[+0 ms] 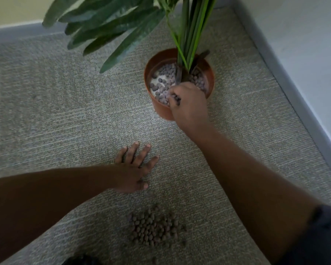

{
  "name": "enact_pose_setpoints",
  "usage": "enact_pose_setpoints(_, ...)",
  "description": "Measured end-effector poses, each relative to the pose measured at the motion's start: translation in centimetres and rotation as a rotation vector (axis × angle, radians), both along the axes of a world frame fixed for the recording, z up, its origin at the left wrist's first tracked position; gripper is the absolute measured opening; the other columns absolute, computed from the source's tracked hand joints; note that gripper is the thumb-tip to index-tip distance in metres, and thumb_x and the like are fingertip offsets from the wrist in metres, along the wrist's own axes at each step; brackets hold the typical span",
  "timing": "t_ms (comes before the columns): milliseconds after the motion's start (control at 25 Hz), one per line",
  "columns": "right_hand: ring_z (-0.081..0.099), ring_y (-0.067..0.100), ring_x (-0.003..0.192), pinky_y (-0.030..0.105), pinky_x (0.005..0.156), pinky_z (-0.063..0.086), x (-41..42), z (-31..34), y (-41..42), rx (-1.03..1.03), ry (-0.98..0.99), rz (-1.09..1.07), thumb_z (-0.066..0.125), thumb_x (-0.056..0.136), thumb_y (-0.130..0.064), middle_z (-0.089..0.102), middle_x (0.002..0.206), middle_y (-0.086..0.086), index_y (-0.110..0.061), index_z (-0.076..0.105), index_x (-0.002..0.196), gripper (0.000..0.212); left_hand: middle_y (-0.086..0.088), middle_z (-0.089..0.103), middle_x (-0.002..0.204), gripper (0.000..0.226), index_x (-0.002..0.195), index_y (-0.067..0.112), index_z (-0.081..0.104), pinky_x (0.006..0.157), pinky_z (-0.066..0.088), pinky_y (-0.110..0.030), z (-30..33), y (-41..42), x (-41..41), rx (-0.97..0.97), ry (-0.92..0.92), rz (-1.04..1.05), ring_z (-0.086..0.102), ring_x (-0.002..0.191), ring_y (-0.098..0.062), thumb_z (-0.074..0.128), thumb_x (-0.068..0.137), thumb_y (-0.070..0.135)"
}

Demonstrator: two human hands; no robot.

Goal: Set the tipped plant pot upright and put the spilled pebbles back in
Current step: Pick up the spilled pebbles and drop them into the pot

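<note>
Our plant pot (179, 84) stands up straight on the carpet (65, 111), near the wall corner. Our right hand (187, 104) is over its front rim, fingers curled round some pebbles. Our left hand (135, 169) lies flat on the carpet with fingers spread, holding nothing. The spilled pebbles (154, 231) sit in a pile close to us. They look small, hard, light and rolly, so we think scooping handfuls works best.

Orange plant pot (161, 109) standing upright on the carpet floor (65, 104). Right hand (187, 104) over the pot's near rim, fingers (173, 97) curled round some pebbles. Left hand (134, 169) flat on the floor nearer than the pot. Spilled pebbles (153, 230) heaped nearer still.
</note>
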State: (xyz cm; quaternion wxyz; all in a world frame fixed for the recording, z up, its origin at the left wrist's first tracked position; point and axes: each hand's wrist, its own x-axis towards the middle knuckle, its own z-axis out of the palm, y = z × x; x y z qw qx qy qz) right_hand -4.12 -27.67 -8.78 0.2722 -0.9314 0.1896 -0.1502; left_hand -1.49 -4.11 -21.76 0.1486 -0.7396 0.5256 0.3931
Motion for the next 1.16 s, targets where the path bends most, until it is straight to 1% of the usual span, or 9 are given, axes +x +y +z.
enact_pose_setpoints(120, 0.062, 0.022, 0.100, 0.030, 0.085, 0.048, 0.0, -0.6, 0.0, 0.039, -0.065, -0.046, 0.066, 0.092, -0.010, 0.066, 0.112, 0.009, -0.008, 0.073, 0.106, 0.017, 0.005, -0.066, 0.134, 0.090, 0.136, 0.051, -0.042, 0.107, -0.024, -0.060, -0.3, 0.0, -0.2, -0.019, -0.027, 0.002, -0.064, 0.115, -0.031, 0.034, 0.094, 0.070)
enact_pose_setpoints(280, 0.061, 0.021, 0.105, 0.024, 0.086, 0.043, 0.2, -0.4, 0.1, 0.038, -0.021, -0.038, 0.065, 0.093, -0.011, 0.066, 0.118, 0.009, -0.009, 0.073, 0.115, 0.024, 0.004, -0.064, 0.136, 0.098, 0.132, 0.057, -0.044, 0.106, -0.023, -0.061, -0.3, -0.5, 0.0, -0.033, -0.017, 0.053, -0.064, 0.114, -0.030, 0.043, 0.089, 0.070)
enact_pose_setpoints(400, 0.061, 0.020, 0.106, 0.020, 0.084, 0.039, 0.1, -0.3, 0.2, 0.041, -0.019, -0.025, 0.064, 0.094, -0.011, 0.067, 0.118, 0.008, -0.008, 0.073, 0.116, 0.024, -0.003, -0.047, 0.153, 0.108, 0.135, 0.060, -0.038, 0.106, -0.018, -0.064, -0.1, -1.4, 0.0, -0.053, -0.053, 0.087, -0.048, 0.134, -0.043, 0.054, 0.081, 0.071)
enact_pose_setpoints(480, 0.061, 0.020, 0.106, 0.022, 0.087, 0.041, 0.0, -0.2, 0.2, 0.057, -0.026, -0.031, 0.063, 0.094, -0.011, 0.067, 0.118, 0.008, -0.008, 0.073, 0.115, 0.023, -0.005, -0.040, 0.158, 0.112, 0.137, 0.061, -0.034, 0.106, -0.015, -0.065, 0.0, -1.7, -0.3, -0.082, -0.084, 0.104, -0.037, 0.140, -0.046, 0.060, 0.077, 0.069)
enact_pose_setpoints(720, 0.062, 0.027, 0.105, 0.039, 0.089, 0.051, -0.1, 0.3, 0.4, 0.065, -0.004, -0.001, 0.061, 0.091, -0.019, 0.067, 0.116, 0.013, -0.004, 0.071, 0.114, 0.029, -0.001, -0.033, 0.156, 0.116, 0.141, 0.064, -0.024, 0.107, -0.005, -0.067, 0.2, -1.7, -0.9, -0.191, -0.154, 0.138, -0.026, 0.143, -0.047, 0.069, 0.072, 0.065)
enact_pose_setpoints(880, 0.062, 0.028, 0.102, 0.031, 0.093, 0.044, -1.8, 0.0, 2.0, -0.074, -0.225, -0.033, 0.059, 0.093, -0.009, 0.068, 0.110, 0.012, -0.003, 0.073, 0.105, 0.019, -0.001, -0.027, 0.157, 0.117, 0.142, 0.063, -0.021, 0.109, 0.004, -0.066, 0.5, -1.9, -0.9, -0.236, -0.196, 0.134, -0.017, 0.144, -0.045, 0.070, 0.070, 0.067)
enact_pose_setpoints(960, 0.062, 0.026, 0.095, 0.028, 0.090, 0.040, -4.1, -1.3, 3.8, -0.146, -0.275, 0.038, 0.063, 0.092, -0.006, 0.069, 0.103, 0.009, -0.006, 0.074, 0.100, 0.014, -0.001, -0.024, 0.157, 0.114, 0.142, 0.062, -0.016, 0.110, 0.008, -0.065, 0.8, -1.9, -1.0, -0.245, -0.221, 0.130, -0.012, 0.145, -0.042, 0.071, 0.068, 0.068)
enact_pose_setpoints(1040, 0.061, 0.021, 0.092, 0.029, 0.085, 0.045, -7.0, -2.7, 5.6, -0.009, -0.100, 0.172, 0.063, 0.093, -0.011, 0.067, 0.098, 0.004, -0.012, 0.073, 0.099, 0.011, 0.001, -0.021, 0.156, 0.108, 0.143, 0.059, -0.001, 0.111, 0.012, -0.066, 1.1, -2.1, -1.1, -0.254, -0.236, 0.129, -0.006, 0.145, -0.043, 0.075, 0.066, 0.067)
enact_pose_setpoints(1160, 0.061, 0.023, 0.099, 0.037, 0.086, 0.049, -11.1, -4.9, 7.7, 0.139, 0.354, 0.386, 0.059, 0.094, -0.020, 0.066, 0.105, 0.002, -0.021, 0.070, 0.104, 0.015, 0.005, -0.016, 0.160, 0.110, 0.146, 0.053, 0.013, 0.110, 0.020, -0.068, 1.7, -2.5, -1.5, -0.252, -0.240, 0.157, 0.004, 0.144, -0.047, 0.083, 0.062, 0.063)
